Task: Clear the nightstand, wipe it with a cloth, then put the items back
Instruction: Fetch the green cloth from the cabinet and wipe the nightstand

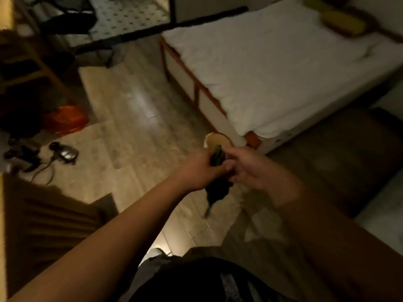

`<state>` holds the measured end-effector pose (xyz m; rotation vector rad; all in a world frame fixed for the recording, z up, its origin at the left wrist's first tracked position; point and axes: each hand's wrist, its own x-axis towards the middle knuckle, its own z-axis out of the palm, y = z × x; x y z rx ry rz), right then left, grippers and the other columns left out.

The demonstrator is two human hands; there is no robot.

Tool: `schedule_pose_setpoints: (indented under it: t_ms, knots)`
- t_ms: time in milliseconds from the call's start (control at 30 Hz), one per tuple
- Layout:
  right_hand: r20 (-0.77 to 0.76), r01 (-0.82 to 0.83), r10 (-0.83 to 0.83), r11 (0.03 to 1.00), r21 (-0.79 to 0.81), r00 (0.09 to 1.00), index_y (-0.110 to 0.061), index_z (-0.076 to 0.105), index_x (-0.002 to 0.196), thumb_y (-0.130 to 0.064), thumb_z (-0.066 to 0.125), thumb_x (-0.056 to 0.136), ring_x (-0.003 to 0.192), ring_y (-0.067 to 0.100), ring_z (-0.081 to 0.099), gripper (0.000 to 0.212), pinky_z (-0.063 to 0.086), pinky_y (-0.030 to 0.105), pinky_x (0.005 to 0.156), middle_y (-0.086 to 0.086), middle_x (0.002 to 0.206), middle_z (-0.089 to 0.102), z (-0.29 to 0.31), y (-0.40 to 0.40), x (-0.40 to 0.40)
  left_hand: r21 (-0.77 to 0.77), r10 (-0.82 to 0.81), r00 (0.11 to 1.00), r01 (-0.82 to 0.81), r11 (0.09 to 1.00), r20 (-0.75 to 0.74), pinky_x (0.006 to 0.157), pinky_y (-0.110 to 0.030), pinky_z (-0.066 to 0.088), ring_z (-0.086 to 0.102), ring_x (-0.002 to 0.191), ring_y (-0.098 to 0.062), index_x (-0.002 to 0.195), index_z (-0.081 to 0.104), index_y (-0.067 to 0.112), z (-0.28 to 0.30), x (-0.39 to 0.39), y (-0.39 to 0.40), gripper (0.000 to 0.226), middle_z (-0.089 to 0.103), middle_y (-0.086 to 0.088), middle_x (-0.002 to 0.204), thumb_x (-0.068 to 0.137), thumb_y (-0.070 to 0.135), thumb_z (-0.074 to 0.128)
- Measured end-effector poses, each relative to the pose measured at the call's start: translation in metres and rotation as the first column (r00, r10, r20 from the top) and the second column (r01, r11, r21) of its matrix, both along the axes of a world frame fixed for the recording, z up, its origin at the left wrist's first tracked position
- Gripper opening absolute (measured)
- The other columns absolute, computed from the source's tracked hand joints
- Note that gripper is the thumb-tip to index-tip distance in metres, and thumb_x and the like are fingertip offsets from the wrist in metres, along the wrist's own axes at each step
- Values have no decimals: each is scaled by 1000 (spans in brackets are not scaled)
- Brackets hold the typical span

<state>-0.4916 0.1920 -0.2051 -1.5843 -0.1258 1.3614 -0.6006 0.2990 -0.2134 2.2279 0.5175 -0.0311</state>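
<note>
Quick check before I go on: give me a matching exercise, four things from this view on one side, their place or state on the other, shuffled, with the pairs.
Things:
1. dark cloth
2. cup
3. orange bag
4. yellow pillow

Places or states:
A. on the floor at the left, beside dark clutter
B. at the far end of the bed, on the white sheet
C. held between both hands, left hand and right hand, one end hanging down
D. just beyond the hands, near the bed's near corner

Pairs: 1-C, 2-D, 3-A, 4-B

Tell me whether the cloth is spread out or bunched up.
Bunched up: the dark cloth is gripped between left hand and right hand, its end dangling below.
</note>
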Motion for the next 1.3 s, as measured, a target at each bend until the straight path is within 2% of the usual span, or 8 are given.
schedule_pose_setpoints:
  t_ms: [167,300,400,500,600,867,1033,1300]
  knots:
    - [-106,49,-33,987,154,994,-18,63,119,-50,53,87,100,17,65,46,45,36,87,3,110,70,3,-108,74,196,-167,986,165,967,-3,59,-23,40,60,82,-13,115,59,24,5,94,-58,33,62,3,91,85,37,65]
    - [582,204,-140,978,-46,801,-23,65,97,-15,64,88,90,13,63,13,49,34,87,3,101,68,1,-163,126,172,-362,928,344,923,89,71,-22,46,63,86,-15,107,66,19,12,169,-83,18,66,0,92,91,20,56]
    - [782,119,109,966,-228,613,-20,43,136,-21,78,77,115,13,50,69,42,29,97,0,132,49,-3,-192,170,167,-528,843,508,845,106,64,-5,37,56,77,0,100,63,28,15,230,-94,17,60,11,83,92,16,54]
    - [779,27,316,920,-392,541,-24,56,124,-26,76,78,113,18,53,50,45,36,96,-2,121,57,-8,-208,214,155,-652,749,635,757,115,59,-1,37,54,74,15,95,59,36,11,292,-100,19,58,20,79,91,17,54]
    - [793,189,138,934,-304,593,-33,62,89,-26,71,83,91,11,60,13,45,24,73,-11,92,62,-9,-225,261,172,-726,677,706,687,121,62,-8,43,57,75,9,98,61,32,5,360,-97,15,61,16,81,92,20,55]
    - [876,473,-3,842,-258,483,-35,58,89,-26,68,85,76,-1,55,14,39,15,65,-20,80,54,1,-241,378,302,-866,493,815,495,89,50,-7,35,53,61,9,101,63,27,11,525,-102,15,51,20,69,89,19,63]
    - [935,540,23,811,-224,353,-28,66,106,-24,64,89,74,1,55,17,41,19,69,-15,80,57,2,-269,457,278,-856,506,811,515,108,57,-8,36,53,67,6,93,56,33,9,617,-135,15,52,20,75,90,20,62]
    - [910,596,-167,796,-102,379,-38,53,93,-27,61,91,67,-6,54,14,35,8,55,-20,77,54,-24,-350,610,207,-781,608,754,624,138,66,-24,51,61,75,-11,95,60,27,-3,770,-223,8,63,4,84,90,21,61]
